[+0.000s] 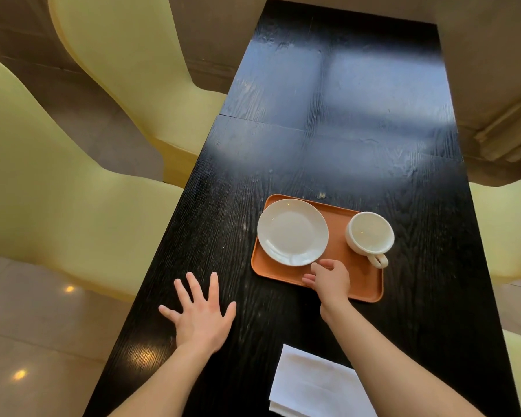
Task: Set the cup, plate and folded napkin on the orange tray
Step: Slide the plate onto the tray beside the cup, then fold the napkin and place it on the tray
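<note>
**Tray set: two of three items placed, napkin outstanding**

Cup: upright on the right part of the orange tray, handle toward me. Plate: on the left part, its left rim overhanging the tray's edge. Folded napkin: off the tray, on the counter near my right forearm.

My right hand: over the tray's near edge, fingers loosely curled, gripping nothing, fingertips just beside the plate's rim. My left hand: flat on the counter, fingers spread, empty.

Risks, as I judge them: a nudge from my right hand could push the overhanging plate off the tray; my forearm, drawn back carelessly, could drag the napkin and spoil its fold; little bare tray remains, so the napkin may crowd the cup's handle.

Surface: long, narrow, glossy black wood grain, with window glare. Room: pale yellow chairs alongside, pale shiny floor.
</note>
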`<state>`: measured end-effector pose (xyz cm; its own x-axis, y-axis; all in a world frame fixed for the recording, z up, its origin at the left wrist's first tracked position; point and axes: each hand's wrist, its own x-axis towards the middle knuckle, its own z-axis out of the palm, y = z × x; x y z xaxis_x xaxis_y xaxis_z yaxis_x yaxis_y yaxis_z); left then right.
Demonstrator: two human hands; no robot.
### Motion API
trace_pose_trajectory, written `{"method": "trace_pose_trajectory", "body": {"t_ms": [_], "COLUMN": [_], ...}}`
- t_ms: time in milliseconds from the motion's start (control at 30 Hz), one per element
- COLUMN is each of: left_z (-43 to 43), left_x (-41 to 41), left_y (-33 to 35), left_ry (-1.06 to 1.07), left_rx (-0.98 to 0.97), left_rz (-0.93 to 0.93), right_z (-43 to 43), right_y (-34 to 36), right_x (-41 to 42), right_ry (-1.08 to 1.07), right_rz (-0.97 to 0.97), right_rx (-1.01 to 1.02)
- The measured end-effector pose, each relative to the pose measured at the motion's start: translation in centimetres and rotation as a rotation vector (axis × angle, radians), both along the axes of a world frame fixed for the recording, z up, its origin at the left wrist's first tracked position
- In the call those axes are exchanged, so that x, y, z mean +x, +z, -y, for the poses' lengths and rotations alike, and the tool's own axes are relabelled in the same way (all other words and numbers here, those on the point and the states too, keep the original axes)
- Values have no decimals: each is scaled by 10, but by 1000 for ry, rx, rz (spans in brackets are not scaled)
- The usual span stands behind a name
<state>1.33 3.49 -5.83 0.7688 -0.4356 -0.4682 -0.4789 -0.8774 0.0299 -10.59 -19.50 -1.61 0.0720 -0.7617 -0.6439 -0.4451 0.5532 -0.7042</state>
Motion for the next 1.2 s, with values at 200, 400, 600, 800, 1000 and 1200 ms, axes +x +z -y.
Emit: {"method": "trace_pose_trajectory", "body": {"t_ms": [200,400,600,800,1000,1200], "left_z": [0,1,3,9,21,25], "left_x": [1,4,-24,-85,-113,-118], "left_y": [3,12,35,41,39,38], "left_ry": [-11,-2,-41,-329,-442,-436], "left_rx": [6,11,-161,-187,-166,-212], "left_rz": [-17,-61,-91,-136,-145,-84], "right_z": [-25,-43,-52,-64,-76,-102], "right_y": [6,15,21,18,13,12], "right_x": [-33,-96,-170,-197,-214,-222], "right_ry": [237,464,741,835,817,724], "right_rz": [-69,-222,-496,-638,-674,-554], "right_rx": [-184,-317,-496,-512,-574,-592]}}
